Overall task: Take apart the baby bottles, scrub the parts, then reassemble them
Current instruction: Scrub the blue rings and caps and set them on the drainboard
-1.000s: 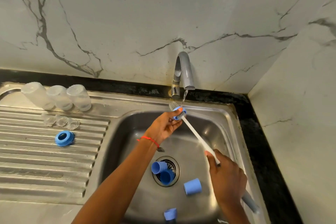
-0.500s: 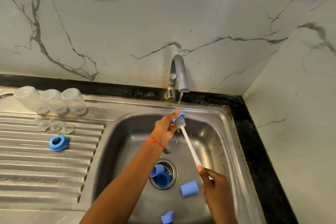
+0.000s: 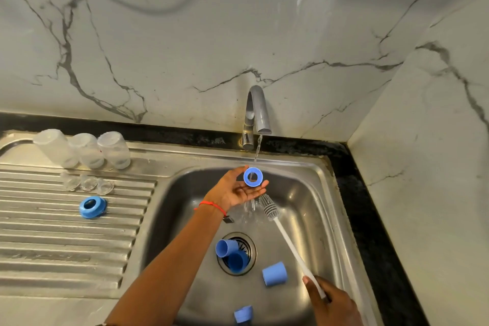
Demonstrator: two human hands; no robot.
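Note:
My left hand [image 3: 238, 188] is palm up under the running tap [image 3: 258, 114] and pinches a blue bottle collar ring [image 3: 253, 177] between thumb and fingertips. My right hand [image 3: 332, 302] grips the white handle of a bottle brush, whose grey bristle head [image 3: 268, 206] hangs just below and right of the ring, apart from it. Three clear bottles [image 3: 86, 149] stand upside down on the drainboard, with three clear teats [image 3: 87, 183] in front of them and another blue collar ring [image 3: 92, 207] beside those. Several blue caps [image 3: 274, 274] lie in the sink.
The steel sink basin [image 3: 304, 193] has two blue caps over the drain [image 3: 232, 254] and one near the front edge [image 3: 243, 313]. The ribbed drainboard [image 3: 66, 246] spreads to the left. Marble walls close in behind and on the right.
The brush head has come out of the ring and dropped down to the right. My left hand has turned palm up, showing the ring's open face under the water.

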